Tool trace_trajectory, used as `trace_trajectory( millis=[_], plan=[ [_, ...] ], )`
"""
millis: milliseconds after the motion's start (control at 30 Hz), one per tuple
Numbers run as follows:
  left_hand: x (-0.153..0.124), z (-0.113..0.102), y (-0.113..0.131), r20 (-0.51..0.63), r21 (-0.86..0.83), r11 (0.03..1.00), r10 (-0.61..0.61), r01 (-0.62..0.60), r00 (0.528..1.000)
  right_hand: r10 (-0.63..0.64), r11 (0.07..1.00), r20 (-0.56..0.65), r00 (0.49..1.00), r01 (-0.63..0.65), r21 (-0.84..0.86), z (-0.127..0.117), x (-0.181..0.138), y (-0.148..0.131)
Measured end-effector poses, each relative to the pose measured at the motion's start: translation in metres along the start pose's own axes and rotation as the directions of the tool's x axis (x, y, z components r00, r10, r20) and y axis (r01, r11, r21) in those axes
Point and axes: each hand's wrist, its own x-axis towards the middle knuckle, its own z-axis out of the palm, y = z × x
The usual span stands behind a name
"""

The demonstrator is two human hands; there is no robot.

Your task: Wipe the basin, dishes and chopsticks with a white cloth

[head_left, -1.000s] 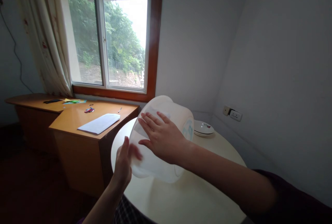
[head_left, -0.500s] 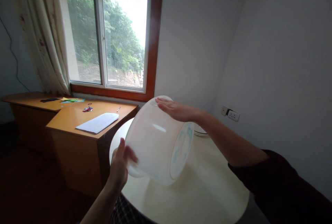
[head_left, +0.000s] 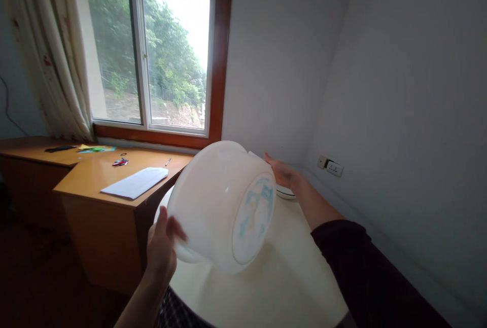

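Note:
A large white plastic basin [head_left: 213,201] is tipped on its side above a round cream table [head_left: 289,277], its base with a faded blue print facing me. My left hand [head_left: 162,249] grips the basin's near rim, thumb on the outside. My right hand [head_left: 279,171] is behind the basin's far upper side, palm toward it; its fingers are mostly hidden, and I cannot make out whether it holds anything.
A white dish [head_left: 285,192] sits on the table behind the basin. To the left stand wooden desks [head_left: 95,186] with a white envelope [head_left: 134,183], a pen and small items. A window, a curtain and a wall socket [head_left: 329,166] are beyond.
The basin has turned so its base faces me more. My right hand slid from the basin's side, over its top, to behind its far side. The left hand keeps its grip.

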Motion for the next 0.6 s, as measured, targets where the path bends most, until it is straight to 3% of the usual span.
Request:
trace_trajectory(
  millis=[200,400,500,600],
  plan=[
    [-0.005,0.012,0.013,-0.138,-0.172,0.976,-0.156,0.132,0.978,0.042,0.971,-0.078,0.996,-0.023,0.236,-0.011,0.007,0.046],
    [-0.005,0.018,0.021,-0.176,-0.264,0.958,-0.162,0.112,0.971,-0.018,0.917,-0.144,0.989,0.074,0.392,-0.003,0.015,0.079],
    [-0.003,0.023,0.021,-0.188,-0.302,0.952,-0.103,0.042,0.977,-0.087,0.86,-0.147,0.985,0.149,0.487,0.018,0.021,0.091],
    [0.001,0.028,0.013,-0.179,-0.254,0.96,0.072,-0.117,0.981,-0.181,0.787,-0.133,0.975,0.224,0.575,0.053,0.03,0.099]
  ],
)
